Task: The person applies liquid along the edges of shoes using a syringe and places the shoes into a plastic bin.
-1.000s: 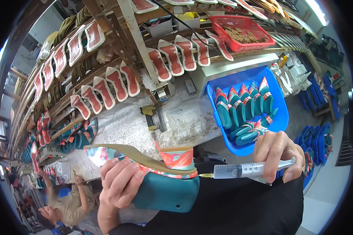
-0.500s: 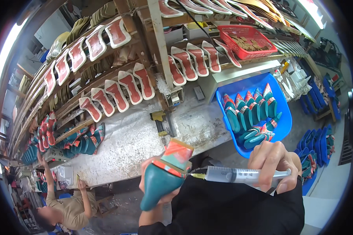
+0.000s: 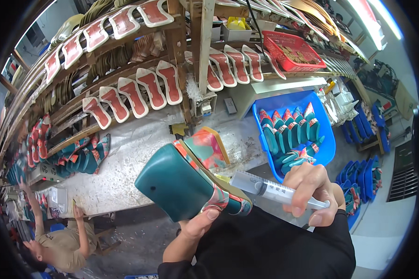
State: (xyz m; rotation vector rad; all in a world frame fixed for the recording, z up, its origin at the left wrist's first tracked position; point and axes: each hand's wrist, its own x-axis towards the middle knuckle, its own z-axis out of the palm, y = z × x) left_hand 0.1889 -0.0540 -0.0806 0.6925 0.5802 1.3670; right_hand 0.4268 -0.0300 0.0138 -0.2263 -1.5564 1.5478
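The left hand (image 3: 198,228) grips a teal wedge sole (image 3: 191,179) from below, thumb pressed on its patterned edge, heel block tipped toward 10 o'clock; the right hand (image 3: 312,190), at 3 o'clock of it, has fingers curled tight around a syringe (image 3: 277,191), tip at the sole's lower edge; I judge steadiness matters: keep the sole still, press slowly; the blue bin (image 3: 328,139) of soles sits at 1 o'clock.

White workbench (image 3: 125,172) under blue bin (image 3: 328,139)
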